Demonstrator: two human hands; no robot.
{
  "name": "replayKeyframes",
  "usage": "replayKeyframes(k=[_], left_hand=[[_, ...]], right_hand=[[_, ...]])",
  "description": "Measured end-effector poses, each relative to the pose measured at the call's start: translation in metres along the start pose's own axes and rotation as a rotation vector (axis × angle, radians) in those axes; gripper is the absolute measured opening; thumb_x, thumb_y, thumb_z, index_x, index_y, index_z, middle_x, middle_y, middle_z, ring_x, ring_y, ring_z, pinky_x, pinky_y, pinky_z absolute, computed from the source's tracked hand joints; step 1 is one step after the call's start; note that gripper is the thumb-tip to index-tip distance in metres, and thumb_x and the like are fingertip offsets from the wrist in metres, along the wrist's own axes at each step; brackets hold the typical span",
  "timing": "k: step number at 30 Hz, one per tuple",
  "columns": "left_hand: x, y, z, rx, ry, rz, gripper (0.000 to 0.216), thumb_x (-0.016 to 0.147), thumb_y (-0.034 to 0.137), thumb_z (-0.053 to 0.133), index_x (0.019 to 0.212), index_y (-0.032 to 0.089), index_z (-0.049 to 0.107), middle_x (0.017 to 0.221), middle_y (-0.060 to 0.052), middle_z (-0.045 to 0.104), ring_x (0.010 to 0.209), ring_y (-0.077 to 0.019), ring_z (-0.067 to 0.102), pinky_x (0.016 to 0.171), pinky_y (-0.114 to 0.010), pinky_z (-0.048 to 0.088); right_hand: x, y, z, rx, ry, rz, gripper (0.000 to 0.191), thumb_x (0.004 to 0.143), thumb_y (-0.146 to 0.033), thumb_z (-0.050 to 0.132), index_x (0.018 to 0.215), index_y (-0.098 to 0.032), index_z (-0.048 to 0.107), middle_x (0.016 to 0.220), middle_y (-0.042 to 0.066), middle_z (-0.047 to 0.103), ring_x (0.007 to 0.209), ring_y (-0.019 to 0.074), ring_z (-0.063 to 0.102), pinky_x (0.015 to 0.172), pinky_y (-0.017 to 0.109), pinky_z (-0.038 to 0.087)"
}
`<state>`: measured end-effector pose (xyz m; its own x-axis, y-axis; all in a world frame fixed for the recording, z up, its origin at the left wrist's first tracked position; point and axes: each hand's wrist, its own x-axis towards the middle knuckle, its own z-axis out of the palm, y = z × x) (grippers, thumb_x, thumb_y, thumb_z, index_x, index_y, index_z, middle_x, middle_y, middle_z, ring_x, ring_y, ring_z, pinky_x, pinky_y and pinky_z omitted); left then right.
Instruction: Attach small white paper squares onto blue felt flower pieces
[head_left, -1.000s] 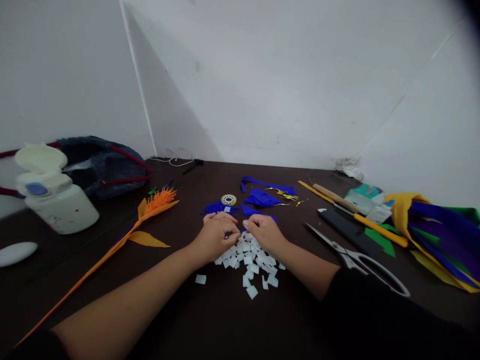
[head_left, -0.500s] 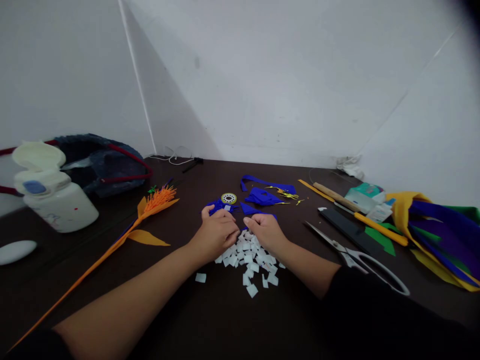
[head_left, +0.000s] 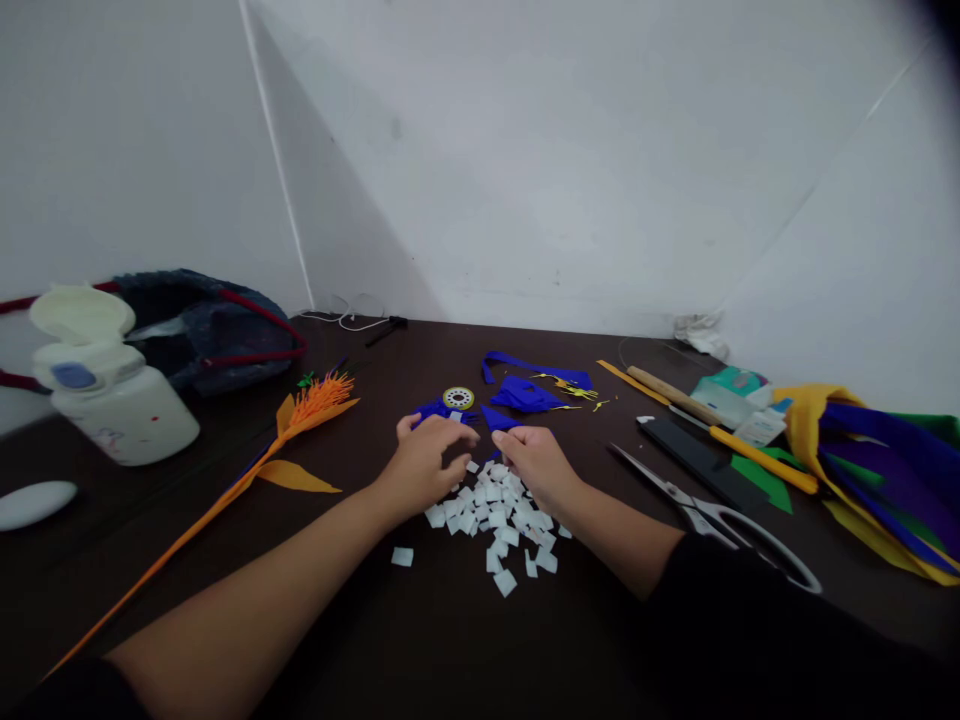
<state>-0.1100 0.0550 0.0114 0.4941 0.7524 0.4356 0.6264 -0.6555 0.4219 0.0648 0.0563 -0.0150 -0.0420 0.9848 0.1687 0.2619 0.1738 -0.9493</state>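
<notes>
Picking at white paper squares (head_left: pixel 491 510) | left hand (head_left: pixel 424 462) fingers spread | right hand (head_left: pixel 534 462) pinching blue scrap (head_left: pixel 501 420) | best lift one square, lightly.

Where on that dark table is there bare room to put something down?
Bare: between the orange paper flower and left hand; also the near edge below the white squares. Crowded: the right side, around the scissors and felt sheets.

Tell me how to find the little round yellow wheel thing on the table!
Start at the dark table and find the heap of white paper squares by the person's left hand and right hand. Look just beyond the fingertips, among the blue paper scraps. The small tape roll lies there flat: the only round piece, yellow-rimmed with a pale middle.
</notes>
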Motion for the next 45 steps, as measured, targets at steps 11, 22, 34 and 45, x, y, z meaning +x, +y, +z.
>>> replayKeyframes(k=[11, 22, 34, 45], left_hand=[[0.005, 0.009, 0.007, -0.393, -0.197, -0.194, 0.021, 0.076, 0.028, 0.045, 0.063, 0.016, 0.057, 0.064, 0.0, 0.06, 0.06, -0.0111, 0.051, 0.061, -0.024, 0.039], [0.003, 0.005, 0.001, -0.568, -0.199, -0.264, 0.022, 0.077, 0.03, 0.044, 0.065, 0.016, 0.057, 0.063, 0.0, 0.059, 0.057, -0.0096, 0.047, 0.057, -0.023, 0.036], [0.003, 0.004, 0.004, -0.642, -0.242, -0.26, 0.022, 0.077, 0.028, 0.043, 0.064, 0.016, 0.056, 0.064, -0.001, 0.06, 0.062, -0.0112, 0.051, 0.065, -0.026, 0.038], [0.003, 0.007, 0.004, -0.725, -0.235, -0.29, 0.021, 0.076, 0.029, 0.045, 0.065, 0.016, 0.057, 0.065, -0.001, 0.06, 0.063, -0.0115, 0.05, 0.066, -0.026, 0.038]], right_hand=[[-0.003, -0.006, 0.002, 0.02, -0.03, -0.03, 0.036, 0.074, -0.04, 0.049, 0.048, -0.015, 0.047, 0.041, -0.005, 0.036, 0.039, 0.0053, 0.028, 0.039, 0.02, 0.022], [-0.001, -0.007, -0.006, 0.205, -0.158, -0.11, 0.009, 0.065, -0.024, 0.06, 0.071, -0.017, 0.058, 0.06, -0.002, 0.053, 0.053, 0.0091, 0.046, 0.054, 0.024, 0.037], [-0.003, -0.008, -0.007, 0.086, -0.084, -0.213, 0.011, 0.072, -0.028, 0.052, 0.074, -0.017, 0.055, 0.063, -0.002, 0.052, 0.056, 0.009, 0.046, 0.055, 0.024, 0.038], [-0.004, -0.006, -0.005, 0.04, -0.089, -0.184, 0.007, 0.068, -0.023, 0.057, 0.072, -0.017, 0.058, 0.063, -0.001, 0.057, 0.057, 0.01, 0.049, 0.056, 0.024, 0.04]])
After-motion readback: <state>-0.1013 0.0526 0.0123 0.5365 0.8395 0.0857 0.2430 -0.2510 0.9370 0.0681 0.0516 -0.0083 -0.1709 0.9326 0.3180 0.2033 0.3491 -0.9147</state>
